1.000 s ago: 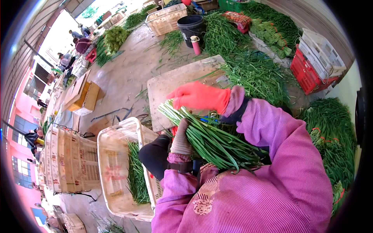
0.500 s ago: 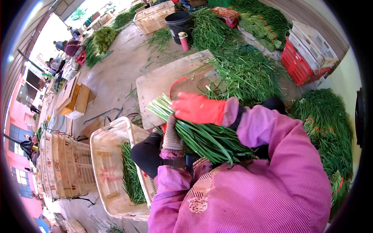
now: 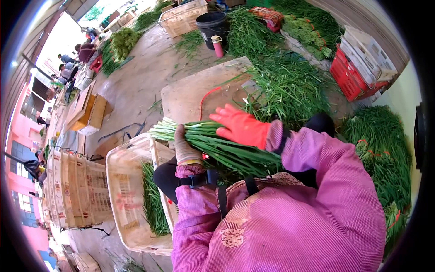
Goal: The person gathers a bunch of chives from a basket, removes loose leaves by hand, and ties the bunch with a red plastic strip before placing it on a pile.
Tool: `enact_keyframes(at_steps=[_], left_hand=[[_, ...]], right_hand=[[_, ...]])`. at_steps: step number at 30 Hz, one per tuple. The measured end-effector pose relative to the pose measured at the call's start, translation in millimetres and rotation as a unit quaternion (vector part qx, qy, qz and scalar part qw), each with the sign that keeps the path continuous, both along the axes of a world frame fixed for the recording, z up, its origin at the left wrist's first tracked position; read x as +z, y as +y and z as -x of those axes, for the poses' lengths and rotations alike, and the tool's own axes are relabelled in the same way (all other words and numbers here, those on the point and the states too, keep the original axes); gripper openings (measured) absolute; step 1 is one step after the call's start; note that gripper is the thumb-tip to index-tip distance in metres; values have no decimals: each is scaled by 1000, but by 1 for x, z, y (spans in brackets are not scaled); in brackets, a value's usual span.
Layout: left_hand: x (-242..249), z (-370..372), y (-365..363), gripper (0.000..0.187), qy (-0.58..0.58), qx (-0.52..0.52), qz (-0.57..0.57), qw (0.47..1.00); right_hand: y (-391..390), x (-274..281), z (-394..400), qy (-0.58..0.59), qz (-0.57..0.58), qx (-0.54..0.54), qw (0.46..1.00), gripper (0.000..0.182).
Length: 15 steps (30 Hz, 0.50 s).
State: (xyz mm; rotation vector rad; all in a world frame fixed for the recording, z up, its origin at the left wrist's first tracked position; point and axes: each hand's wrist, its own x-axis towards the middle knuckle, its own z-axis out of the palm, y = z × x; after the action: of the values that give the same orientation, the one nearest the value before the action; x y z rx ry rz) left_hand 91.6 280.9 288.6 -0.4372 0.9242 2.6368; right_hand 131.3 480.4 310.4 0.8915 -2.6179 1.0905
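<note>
A bundle of long green stalks (image 3: 235, 152) with pale ends lies across my lap, the pale ends pointing left. My left hand (image 3: 185, 147), in a grey-brown knit glove, is wrapped round it near those ends. Over the upper side of the bundle, my right hand (image 3: 241, 126) in a red rubber glove has its fingers spread, and its lower fingers are against or just above the stalks. Beyond them is a worn board (image 3: 186, 97) with a red band (image 3: 203, 102) on it.
A white crate (image 3: 118, 199) with greens inside stands at my left, beside stacked crates (image 3: 77, 190). Loose greens (image 3: 290, 86) heap beyond the board. Further off are a black bucket (image 3: 213, 26), a pink bottle (image 3: 218, 46) and a red crate (image 3: 346, 75). People (image 3: 67, 71) sit far left.
My left hand and the bundle's pale ends have moved left. My right hand has shifted slightly right, and its fingers are now spread. More of the red band shows.
</note>
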Motion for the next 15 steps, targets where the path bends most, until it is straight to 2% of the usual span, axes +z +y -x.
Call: enact_keyframes(at_steps=[2, 3, 4, 6, 8, 10, 12, 14, 15], left_hand=[[4, 4, -4, 49, -53, 63, 2, 997], [21, -4, 2, 51, -64, 73, 4, 995], [25, -5, 3, 51, -64, 73, 4, 995], [29, -4, 6, 46, -65, 69, 3, 995], [23, 0, 7, 45, -65, 96, 16, 993], [28, -2, 10, 45, -53, 132, 62, 988], [25, -1, 8, 46, -50, 142, 73, 986], [11, 7, -3, 49, -28, 150, 50, 987], [25, -2, -1, 52, -42, 149, 67, 986]], right_hand=[[4, 33, -18, 106, -37, -148, 983, 34], [-4, 48, -26, 133, -65, -175, 973, 26], [-13, 49, -32, 133, -65, -175, 973, 26], [-28, 50, -42, 122, -219, -106, 962, 31], [-41, 23, -33, 141, -215, -109, 960, 33], [-50, 10, -25, 138, -261, -127, 947, 30], [-52, 7, -20, 146, -262, -130, 945, 26], [-49, 21, -19, 80, -233, -161, 956, 24], [-43, 34, -19, 92, -177, -170, 965, 20]])
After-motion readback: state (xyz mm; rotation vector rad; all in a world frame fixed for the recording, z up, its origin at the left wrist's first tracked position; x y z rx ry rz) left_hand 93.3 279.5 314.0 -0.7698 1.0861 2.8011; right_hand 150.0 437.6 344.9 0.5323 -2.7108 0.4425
